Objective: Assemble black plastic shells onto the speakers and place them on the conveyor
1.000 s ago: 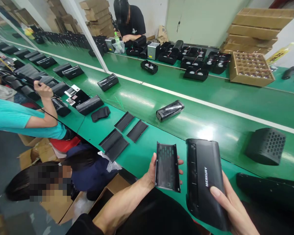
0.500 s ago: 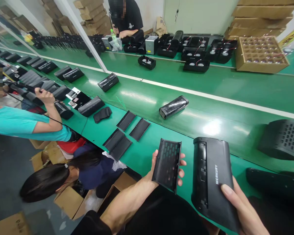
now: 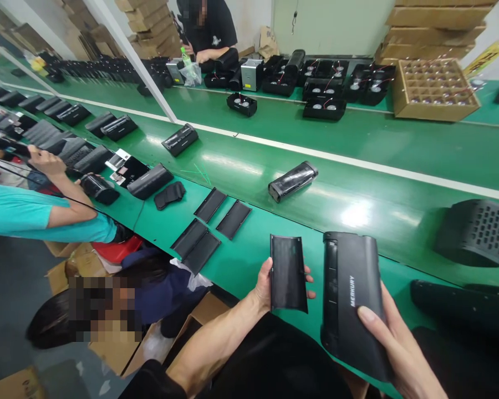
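My left hand [image 3: 266, 282] is closed around a black curved cover panel [image 3: 288, 274], its hollow inner side facing me and fingertips showing past its right edge. Just to the right, my right hand [image 3: 385, 327] grips a black speaker housing [image 3: 353, 282] marked MERKURY, thumb lying across its front. A long slot runs down the housing's left side. Panel and housing are held apart, above the green bench. Several similar cover panels [image 3: 233, 219] lie on the bench to the left.
Another speaker housing [image 3: 293, 181] lies on the green conveyor [image 3: 241, 160]; a perforated one [image 3: 476, 233] is at the right. Co-workers in a turquoise sleeve [image 3: 20, 213] and dark shirt [image 3: 210, 27] sit left and across. A divided carton [image 3: 436, 91] stands at the back right.
My left hand has turned the cover panel more upright, and its slots barely show now. The housing in my right hand has shifted slightly left. The turquoise-sleeved co-worker's raised hand has moved left.
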`<move>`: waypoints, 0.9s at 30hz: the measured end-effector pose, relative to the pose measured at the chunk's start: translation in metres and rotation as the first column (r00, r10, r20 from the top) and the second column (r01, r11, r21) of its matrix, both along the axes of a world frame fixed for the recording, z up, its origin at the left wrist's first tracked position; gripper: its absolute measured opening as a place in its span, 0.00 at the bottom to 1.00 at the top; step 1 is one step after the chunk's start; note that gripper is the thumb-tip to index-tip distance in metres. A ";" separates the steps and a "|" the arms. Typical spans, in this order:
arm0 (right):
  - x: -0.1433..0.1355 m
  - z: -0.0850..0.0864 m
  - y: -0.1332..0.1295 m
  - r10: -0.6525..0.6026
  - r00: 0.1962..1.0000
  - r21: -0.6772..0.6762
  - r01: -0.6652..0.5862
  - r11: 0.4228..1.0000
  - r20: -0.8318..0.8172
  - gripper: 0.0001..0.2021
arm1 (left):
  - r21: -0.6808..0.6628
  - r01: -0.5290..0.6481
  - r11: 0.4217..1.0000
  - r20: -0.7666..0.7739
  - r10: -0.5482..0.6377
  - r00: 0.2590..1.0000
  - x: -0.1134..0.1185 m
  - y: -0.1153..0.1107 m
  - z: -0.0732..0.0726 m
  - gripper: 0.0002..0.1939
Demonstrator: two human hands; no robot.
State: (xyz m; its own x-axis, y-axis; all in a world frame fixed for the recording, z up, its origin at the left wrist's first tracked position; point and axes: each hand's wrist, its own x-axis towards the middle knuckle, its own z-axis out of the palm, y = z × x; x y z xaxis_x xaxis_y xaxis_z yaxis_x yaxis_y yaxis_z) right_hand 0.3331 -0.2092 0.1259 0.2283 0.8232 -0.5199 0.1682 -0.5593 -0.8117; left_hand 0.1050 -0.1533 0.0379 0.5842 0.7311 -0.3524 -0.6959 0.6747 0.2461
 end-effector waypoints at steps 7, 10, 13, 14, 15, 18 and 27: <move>-0.023 0.005 0.022 0.142 0.967 -0.025 -0.140 0.990 0.209 0.58 | 0.045 0.023 0.999 -0.123 -0.017 0.992 0.030 -0.004 -0.002 0.45; -0.027 -0.002 0.024 0.196 0.935 -0.019 -0.200 0.980 0.295 0.56 | 0.118 -0.032 0.992 -0.142 0.049 0.989 0.039 -0.001 0.004 0.46; -0.026 -0.007 0.024 0.221 0.911 -0.008 -0.233 0.972 0.348 0.54 | 0.154 -0.029 0.988 -0.158 0.054 0.986 0.044 0.002 0.007 0.50; -0.026 -0.007 0.024 0.224 0.906 -0.006 -0.238 0.971 0.358 0.54 | 0.159 -0.032 0.987 -0.162 0.058 0.985 0.045 0.003 0.008 0.50; -0.026 -0.006 0.025 0.227 0.902 -0.010 -0.240 0.971 0.366 0.55 | 0.164 -0.036 0.986 -0.164 0.063 0.985 0.045 0.003 0.008 0.50; -0.026 -0.003 0.026 0.247 0.892 -0.040 -0.251 0.967 0.378 0.55 | 0.170 -0.044 0.984 -0.158 0.071 0.985 0.046 0.003 0.009 0.50; -0.024 -0.012 0.028 0.329 0.867 -0.080 -0.323 0.943 0.375 0.53 | 0.144 -0.066 0.987 -0.193 0.094 0.977 0.047 0.003 0.005 0.48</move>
